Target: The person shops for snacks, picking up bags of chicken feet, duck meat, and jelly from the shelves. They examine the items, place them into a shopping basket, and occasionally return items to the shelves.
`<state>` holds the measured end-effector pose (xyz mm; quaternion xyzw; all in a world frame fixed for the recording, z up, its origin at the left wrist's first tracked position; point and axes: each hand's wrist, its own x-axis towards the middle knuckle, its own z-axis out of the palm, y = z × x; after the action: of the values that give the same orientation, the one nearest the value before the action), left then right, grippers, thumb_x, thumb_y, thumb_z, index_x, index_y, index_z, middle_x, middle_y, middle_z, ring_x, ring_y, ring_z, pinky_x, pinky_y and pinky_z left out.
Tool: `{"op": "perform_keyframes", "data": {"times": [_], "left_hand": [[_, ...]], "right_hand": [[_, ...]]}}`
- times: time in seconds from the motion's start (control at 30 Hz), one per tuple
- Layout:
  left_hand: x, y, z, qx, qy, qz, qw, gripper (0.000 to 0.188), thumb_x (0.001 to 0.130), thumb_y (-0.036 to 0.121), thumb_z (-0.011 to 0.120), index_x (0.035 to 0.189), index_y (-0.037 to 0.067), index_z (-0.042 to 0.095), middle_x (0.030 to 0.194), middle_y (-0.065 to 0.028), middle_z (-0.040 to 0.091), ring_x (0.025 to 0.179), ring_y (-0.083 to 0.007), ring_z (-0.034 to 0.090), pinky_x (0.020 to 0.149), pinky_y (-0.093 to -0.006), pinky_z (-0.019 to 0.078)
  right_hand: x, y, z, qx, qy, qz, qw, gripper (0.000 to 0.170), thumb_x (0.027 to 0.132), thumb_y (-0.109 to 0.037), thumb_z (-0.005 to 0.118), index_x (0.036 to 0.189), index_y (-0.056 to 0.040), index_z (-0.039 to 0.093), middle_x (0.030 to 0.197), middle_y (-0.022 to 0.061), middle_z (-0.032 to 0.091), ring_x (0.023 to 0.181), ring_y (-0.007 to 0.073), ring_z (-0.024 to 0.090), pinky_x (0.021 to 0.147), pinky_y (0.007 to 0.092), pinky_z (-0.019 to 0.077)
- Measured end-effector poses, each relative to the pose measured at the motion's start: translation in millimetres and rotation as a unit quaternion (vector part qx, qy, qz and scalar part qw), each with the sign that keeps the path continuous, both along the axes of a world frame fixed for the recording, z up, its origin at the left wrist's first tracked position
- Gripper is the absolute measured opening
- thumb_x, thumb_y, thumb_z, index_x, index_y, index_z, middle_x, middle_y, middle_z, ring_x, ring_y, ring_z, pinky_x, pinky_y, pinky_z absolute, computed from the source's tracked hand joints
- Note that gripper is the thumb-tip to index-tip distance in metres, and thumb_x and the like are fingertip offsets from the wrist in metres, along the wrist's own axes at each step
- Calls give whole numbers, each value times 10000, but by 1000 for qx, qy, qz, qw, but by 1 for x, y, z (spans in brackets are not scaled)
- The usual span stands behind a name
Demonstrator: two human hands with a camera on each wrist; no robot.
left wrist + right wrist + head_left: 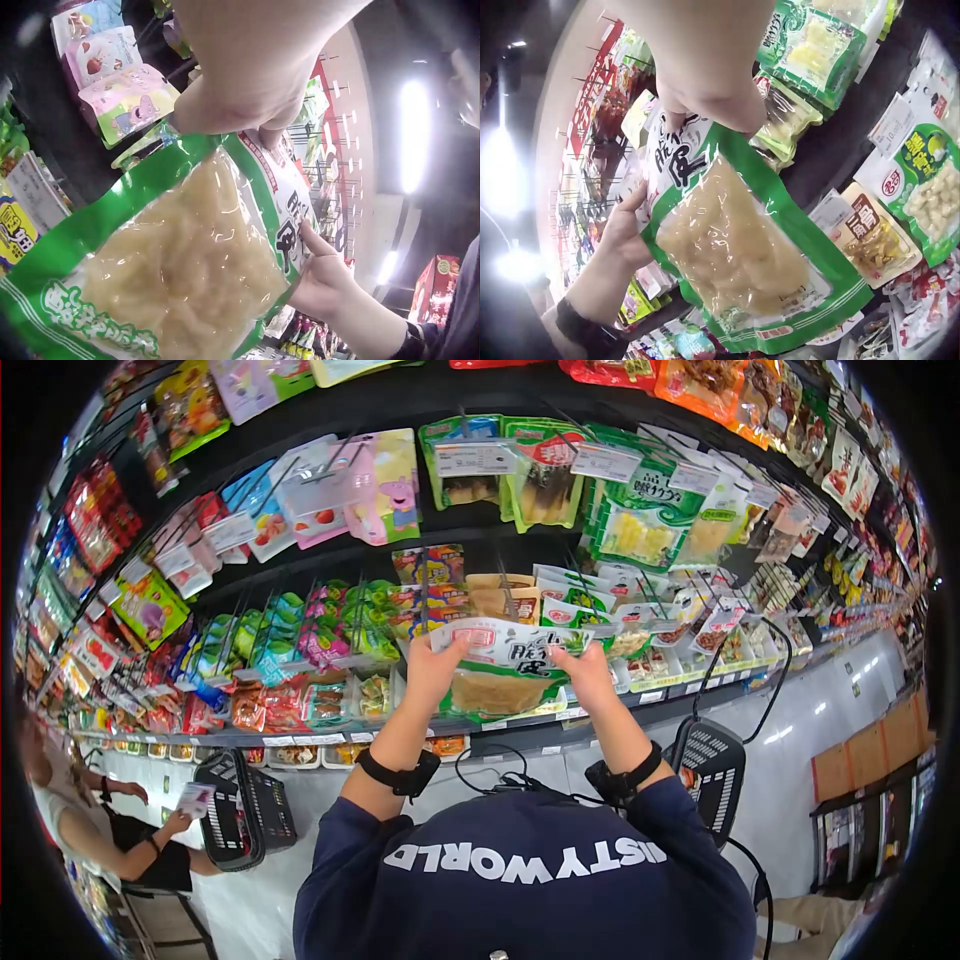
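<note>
Both hands grip a green-and-white snack packet point(505, 665) by its top corners, in front of the shelf. Its clear window shows pale, folded food, plain in the left wrist view on the packet point(187, 255) and in the right wrist view too point(731, 240). My left hand point(436, 668) pinches the left corner, thumb on the printed front. At the opposite corner, my right hand point(585, 672) pinches with its thumb beside the large black characters. Behind the packet hang brown pouches point(503, 596) and green-and-white packets point(565, 600).
Hooks above carry green packets point(640, 510) and a pink cartoon pouch point(385, 490). A black basket point(710, 770) stands on the right, another basket point(245, 810) on the left. Beside that one, a person point(110, 820) holds a small packet. Black cables point(500, 772) hang below my arms.
</note>
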<state>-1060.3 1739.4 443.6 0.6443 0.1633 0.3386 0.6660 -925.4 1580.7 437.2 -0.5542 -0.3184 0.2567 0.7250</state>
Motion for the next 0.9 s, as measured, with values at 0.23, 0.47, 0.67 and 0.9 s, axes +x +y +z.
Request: {"op": "perform_keyframes", "data": {"times": [0.23, 0.47, 0.67, 0.9], "left_hand": [[28, -25, 1, -69, -41, -89, 993, 179, 757, 92, 544, 875, -39, 574, 801, -74, 597, 717, -123, 559, 681, -247, 443], [50, -61, -79, -125, 79, -179, 973, 181, 763, 115, 538, 861, -36, 565, 825, -88, 587, 742, -150, 554, 686, -285, 447], [82, -86, -76, 72, 104, -234, 964, 285, 721, 80, 576, 979, -18, 503, 914, -88, 569, 803, -153, 547, 727, -273, 427], [137, -122, -26, 577, 58, -280, 765, 195, 673, 276, 587, 785, 118, 560, 616, -51, 547, 571, -234, 534, 516, -333, 398]], "right_hand": [[52, -34, -45, -143, -42, 75, 986, 395, 671, -180, 651, 972, 25, 497, 884, 58, 560, 810, 134, 508, 733, 261, 405], [56, -91, -100, -127, 26, 65, 989, 305, 677, -36, 616, 961, -12, 507, 875, 28, 561, 789, 103, 513, 708, 248, 415], [51, -135, -108, -76, 108, -73, 989, 190, 701, -34, 596, 884, -1, 559, 815, 29, 581, 747, 96, 520, 688, 239, 418], [51, -181, -102, -174, 11, -153, 973, 144, 697, -91, 623, 783, 21, 596, 656, 39, 583, 579, 78, 521, 529, 218, 428]]}}
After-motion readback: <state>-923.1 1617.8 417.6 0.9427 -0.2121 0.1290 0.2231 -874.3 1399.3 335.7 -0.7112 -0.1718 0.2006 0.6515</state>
